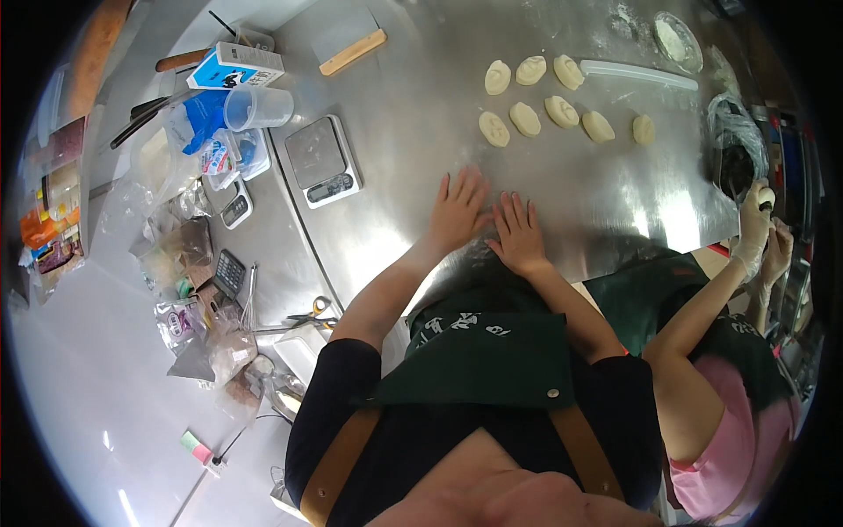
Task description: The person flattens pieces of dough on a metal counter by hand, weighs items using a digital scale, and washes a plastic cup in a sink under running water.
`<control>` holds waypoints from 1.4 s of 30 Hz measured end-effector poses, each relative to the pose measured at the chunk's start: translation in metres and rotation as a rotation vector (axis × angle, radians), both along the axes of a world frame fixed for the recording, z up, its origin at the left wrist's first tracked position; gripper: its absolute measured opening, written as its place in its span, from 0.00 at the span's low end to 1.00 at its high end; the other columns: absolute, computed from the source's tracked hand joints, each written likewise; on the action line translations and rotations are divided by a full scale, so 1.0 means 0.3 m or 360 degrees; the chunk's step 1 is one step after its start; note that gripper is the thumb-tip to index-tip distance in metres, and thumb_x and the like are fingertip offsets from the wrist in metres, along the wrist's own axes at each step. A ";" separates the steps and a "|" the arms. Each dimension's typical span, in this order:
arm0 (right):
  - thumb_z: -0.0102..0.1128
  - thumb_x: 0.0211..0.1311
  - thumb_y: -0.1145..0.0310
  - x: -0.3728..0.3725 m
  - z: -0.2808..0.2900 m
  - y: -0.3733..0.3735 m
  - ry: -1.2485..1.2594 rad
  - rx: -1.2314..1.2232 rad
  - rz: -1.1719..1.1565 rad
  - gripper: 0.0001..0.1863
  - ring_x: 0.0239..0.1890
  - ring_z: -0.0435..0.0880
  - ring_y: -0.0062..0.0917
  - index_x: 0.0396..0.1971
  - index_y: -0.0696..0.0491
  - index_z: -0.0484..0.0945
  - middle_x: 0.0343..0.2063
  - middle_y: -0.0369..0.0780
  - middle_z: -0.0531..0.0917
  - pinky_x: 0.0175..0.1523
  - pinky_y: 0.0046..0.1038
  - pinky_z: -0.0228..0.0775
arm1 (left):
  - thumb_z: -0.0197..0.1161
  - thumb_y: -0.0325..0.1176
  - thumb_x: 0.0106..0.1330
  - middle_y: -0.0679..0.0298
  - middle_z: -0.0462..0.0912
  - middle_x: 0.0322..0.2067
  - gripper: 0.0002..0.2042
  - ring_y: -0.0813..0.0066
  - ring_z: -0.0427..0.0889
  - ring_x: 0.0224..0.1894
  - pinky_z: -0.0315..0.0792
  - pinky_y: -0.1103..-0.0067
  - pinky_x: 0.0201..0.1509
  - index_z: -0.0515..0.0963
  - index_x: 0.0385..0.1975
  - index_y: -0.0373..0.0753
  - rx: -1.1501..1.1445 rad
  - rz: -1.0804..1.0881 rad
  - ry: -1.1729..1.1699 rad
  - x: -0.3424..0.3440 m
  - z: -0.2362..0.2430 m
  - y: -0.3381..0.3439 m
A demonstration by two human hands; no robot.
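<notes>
My left hand is held over the near edge of the steel table, its fingers apart and a little blurred. Close beside it, my right hand lies with fingers stretched out near the same edge. Neither holds anything. Beyond them, several flattened oval dough pieces lie in two rough rows, a single dough piece apart at the right. A white rod rests behind them. Left of my hands sits a digital kitchen scale with a bare plate.
At right, a co-worker's gloved hand holds a pale dough ball near a plastic-lined container of dark filling. A bowl of white powder stands far right, a wooden-handled scraper far left. Scissors, a whisk and a carton crowd the left.
</notes>
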State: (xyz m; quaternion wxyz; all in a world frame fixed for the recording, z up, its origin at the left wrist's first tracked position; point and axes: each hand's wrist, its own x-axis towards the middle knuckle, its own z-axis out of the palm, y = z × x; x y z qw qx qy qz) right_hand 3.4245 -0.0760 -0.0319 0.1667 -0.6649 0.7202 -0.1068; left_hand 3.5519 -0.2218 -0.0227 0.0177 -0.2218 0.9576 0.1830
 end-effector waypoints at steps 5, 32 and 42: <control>0.62 0.53 0.59 0.020 0.051 -0.027 -0.0218 -0.0418 -0.0312 0.33 0.66 0.58 0.47 0.57 0.59 0.65 0.64 0.53 0.60 0.67 0.53 0.46 | 0.70 0.40 0.49 0.47 0.59 0.63 0.40 0.48 0.57 0.66 0.53 0.57 0.66 0.59 0.62 0.36 0.0165 0.0613 0.0658 -0.222 0.043 -0.176; 0.61 0.53 0.75 -0.034 0.053 -0.039 -0.0522 -0.0573 -0.0634 0.17 0.49 0.75 0.44 0.45 0.58 0.74 0.47 0.46 0.77 0.54 0.37 0.67 | 0.66 0.21 0.46 0.53 0.70 0.51 0.20 0.49 0.70 0.53 0.71 0.66 0.52 0.72 0.41 0.40 0.0231 0.0525 0.1088 -0.217 -0.086 -0.094; 0.59 0.52 0.74 -0.033 0.057 -0.027 -0.0570 -0.0558 -0.0675 0.19 0.47 0.75 0.45 0.46 0.59 0.73 0.45 0.48 0.76 0.52 0.40 0.68 | 0.67 0.23 0.48 0.48 0.67 0.56 0.29 0.49 0.67 0.59 0.67 0.66 0.59 0.67 0.54 0.36 0.0609 0.0226 0.0618 -0.150 0.020 -0.019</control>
